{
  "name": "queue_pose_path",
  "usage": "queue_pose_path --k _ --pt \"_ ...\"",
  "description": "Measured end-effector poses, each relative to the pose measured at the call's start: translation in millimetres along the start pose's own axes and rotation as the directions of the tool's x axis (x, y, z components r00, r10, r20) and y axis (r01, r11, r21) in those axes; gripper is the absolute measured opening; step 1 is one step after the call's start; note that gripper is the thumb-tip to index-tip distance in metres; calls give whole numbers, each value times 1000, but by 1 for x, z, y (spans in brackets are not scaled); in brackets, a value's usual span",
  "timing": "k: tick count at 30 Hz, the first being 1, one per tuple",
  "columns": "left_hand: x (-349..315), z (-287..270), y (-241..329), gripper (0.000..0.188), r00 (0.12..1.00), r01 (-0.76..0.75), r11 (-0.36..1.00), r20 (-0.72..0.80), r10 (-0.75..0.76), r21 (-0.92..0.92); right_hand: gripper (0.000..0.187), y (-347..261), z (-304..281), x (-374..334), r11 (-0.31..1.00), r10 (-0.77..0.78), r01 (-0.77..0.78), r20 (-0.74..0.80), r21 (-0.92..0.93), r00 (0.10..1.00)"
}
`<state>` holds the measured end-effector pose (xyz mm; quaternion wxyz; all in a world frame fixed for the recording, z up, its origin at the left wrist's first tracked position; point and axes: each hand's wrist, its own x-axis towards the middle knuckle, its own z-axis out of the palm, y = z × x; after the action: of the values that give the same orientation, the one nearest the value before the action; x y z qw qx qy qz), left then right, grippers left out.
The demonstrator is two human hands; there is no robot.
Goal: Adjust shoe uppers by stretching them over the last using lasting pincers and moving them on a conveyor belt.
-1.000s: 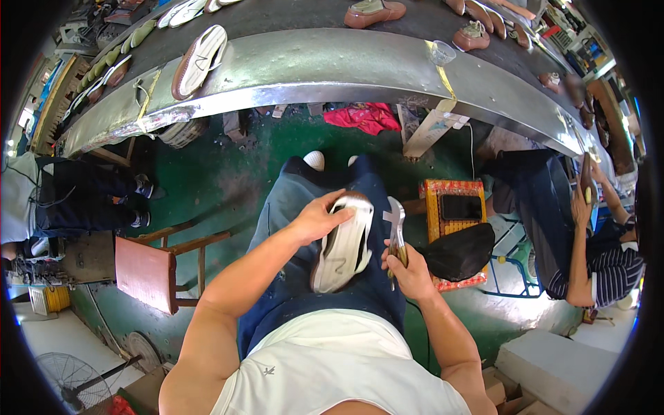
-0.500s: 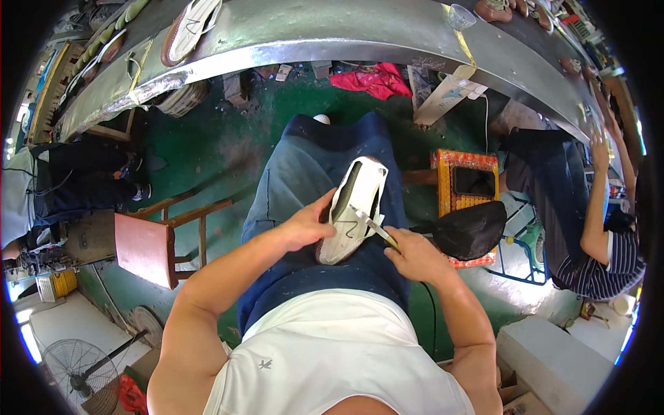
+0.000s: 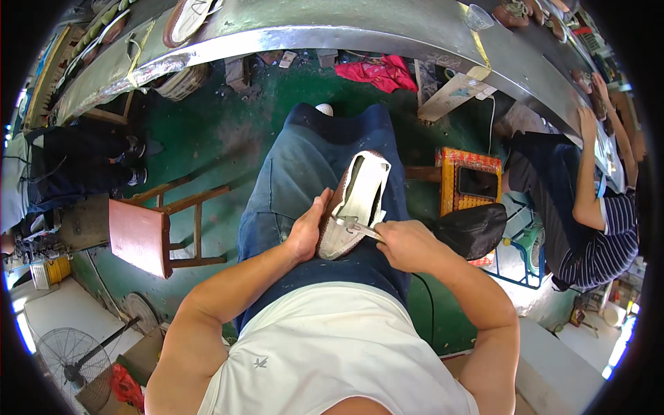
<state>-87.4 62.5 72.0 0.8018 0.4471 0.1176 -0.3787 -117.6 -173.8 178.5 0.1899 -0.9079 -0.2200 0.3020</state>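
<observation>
A white shoe (image 3: 337, 243) with a brown edge lies tilted on my lap, its open top facing up. My left hand (image 3: 304, 232) grips its left side, fingers along the edge; the fingers' undersides are hidden. In my right hand (image 3: 404, 243) is a slim silver metal hand tool (image 3: 365, 229), held in closed fingers at the shoe's right side. The tool lies across the shoe below the opening, its head near the front edge of the opening. Its exact kind is unclear.
A metal-edged bench (image 3: 290, 38) runs across the far side, with another white shoe (image 3: 187, 24) on it. A wooden stool (image 3: 140, 238) stands left. On the right are an orange seat (image 3: 449, 197) with a phone (image 3: 478, 182), a black bag (image 3: 470, 232) and a seated person (image 3: 595, 207).
The tool has swung flatter, its head moving left and lower across the shoe. My left thumb has left the shoe's top, and that hand now lies along its side.
</observation>
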Motion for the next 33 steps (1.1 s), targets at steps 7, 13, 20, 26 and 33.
queue_pose_path --k 7,13,20,26,33 --pt "33 -20 -34 60 957 -27 923 -258 135 384 31 -4 72 -1 989 29 23 -341 147 940" --pt "23 -3 -16 51 914 -160 614 -119 389 773 56 0 34 -31 992 64 -24 -318 127 946" --pt "18 -3 -11 51 803 -437 205 277 528 876 49 9 28 -8 971 227 -237 -349 16 909" --pt "17 -4 -3 54 815 -464 118 371 445 878 41 31 77 -15 971 218 -124 -552 202 805" --pt "21 -5 -5 56 835 -450 103 377 401 887 43 23 22 -5 984 110 -166 -533 -59 839"
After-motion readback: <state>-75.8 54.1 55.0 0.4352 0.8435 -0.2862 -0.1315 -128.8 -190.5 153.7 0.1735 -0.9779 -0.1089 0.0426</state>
